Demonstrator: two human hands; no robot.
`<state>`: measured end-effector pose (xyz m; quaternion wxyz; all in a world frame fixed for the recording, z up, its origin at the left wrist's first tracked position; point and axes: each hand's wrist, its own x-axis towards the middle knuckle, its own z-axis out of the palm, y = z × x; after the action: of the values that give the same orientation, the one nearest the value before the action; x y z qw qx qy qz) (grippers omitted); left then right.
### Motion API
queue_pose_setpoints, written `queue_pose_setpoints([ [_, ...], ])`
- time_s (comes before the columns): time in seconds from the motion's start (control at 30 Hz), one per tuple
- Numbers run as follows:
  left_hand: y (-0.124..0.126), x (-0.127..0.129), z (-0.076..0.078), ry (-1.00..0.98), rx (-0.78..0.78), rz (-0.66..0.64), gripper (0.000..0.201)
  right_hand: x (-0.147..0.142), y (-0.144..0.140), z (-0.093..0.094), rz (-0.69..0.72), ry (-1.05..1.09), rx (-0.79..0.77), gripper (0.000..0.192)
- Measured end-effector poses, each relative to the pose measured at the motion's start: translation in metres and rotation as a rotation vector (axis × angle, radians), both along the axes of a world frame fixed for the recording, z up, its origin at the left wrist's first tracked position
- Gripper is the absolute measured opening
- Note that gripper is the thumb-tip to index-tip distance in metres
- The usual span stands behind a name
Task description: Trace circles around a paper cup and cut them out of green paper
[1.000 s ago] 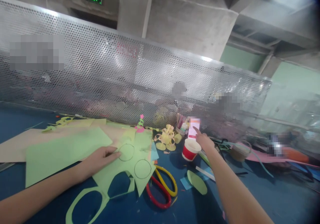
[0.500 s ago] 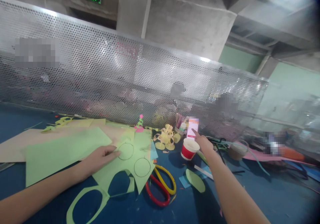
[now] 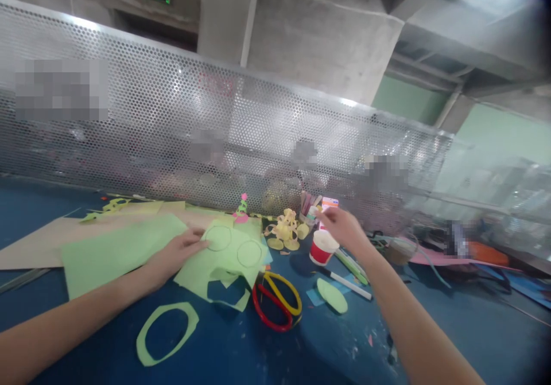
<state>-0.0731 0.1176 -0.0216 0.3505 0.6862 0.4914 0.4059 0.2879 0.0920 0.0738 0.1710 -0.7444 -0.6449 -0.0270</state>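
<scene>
My left hand (image 3: 186,250) has its fingertips closed at the left edge of a light green paper sheet (image 3: 230,267). Two circles are drawn on this sheet, and its lower part is cut out. My right hand (image 3: 346,230) is raised with curled fingers in front of a phone (image 3: 329,202) with a lit screen, partly covering it. Whether anything is between those fingertips is hidden. Just below stands a red and white paper cup (image 3: 322,248). Scissors (image 3: 279,302) with red and yellow handles lie right of the sheet. A green paper ring (image 3: 144,342) lies at the front.
A larger green sheet (image 3: 107,250) lies under my left forearm. A yellow paper figure (image 3: 286,230) and a small pink and green paper cone (image 3: 242,210) stand behind. Right of the scissors are a green paper oval (image 3: 332,296) and a white pen (image 3: 350,286). Perforated metal panels (image 3: 172,109) border the table.
My right index finger has gone from pointing at the phone screen to curling in. The circle-marked sheet has shifted slightly, and the green ring now lies apart from it.
</scene>
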Motion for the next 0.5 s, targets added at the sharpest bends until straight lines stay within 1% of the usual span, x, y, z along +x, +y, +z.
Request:
queue_pose_setpoints([
  [0.03, 0.0, -0.001, 0.002, -0.097, -0.059, 0.003, 0.041, -0.018, -0.009, -0.004, 0.12, 0.021, -0.083, 0.046],
  [0.1, 0.001, -0.003, 0.006, -0.264, -0.172, 0.011, 0.039, -0.053, -0.027, -0.019, 0.327, 0.051, -0.234, 0.041],
  [0.17, 0.0, -0.005, 0.01, -0.39, -0.237, 0.02, 0.042, -0.083, -0.043, -0.04, 0.436, 0.036, -0.312, 0.036],
  [0.23, 0.0, -0.007, 0.013, -0.496, -0.276, 0.0, 0.045, -0.102, -0.053, -0.059, 0.447, -0.009, -0.32, 0.038],
  [0.27, -0.001, -0.007, 0.013, -0.538, -0.295, -0.022, 0.046, -0.107, -0.055, -0.066, 0.432, -0.023, -0.316, 0.04],
  [0.33, -0.001, -0.007, 0.013, -0.598, -0.301, -0.059, 0.045, -0.11, -0.054, -0.075, 0.385, -0.032, -0.309, 0.04],
  [0.4, 0.0, -0.006, 0.01, -0.625, -0.295, -0.065, 0.044, -0.106, -0.048, -0.077, 0.35, -0.027, -0.32, 0.036],
  [0.5, 0.002, -0.005, 0.004, -0.639, -0.278, -0.077, 0.043, -0.099, -0.044, -0.075, 0.346, -0.038, -0.366, 0.029],
])
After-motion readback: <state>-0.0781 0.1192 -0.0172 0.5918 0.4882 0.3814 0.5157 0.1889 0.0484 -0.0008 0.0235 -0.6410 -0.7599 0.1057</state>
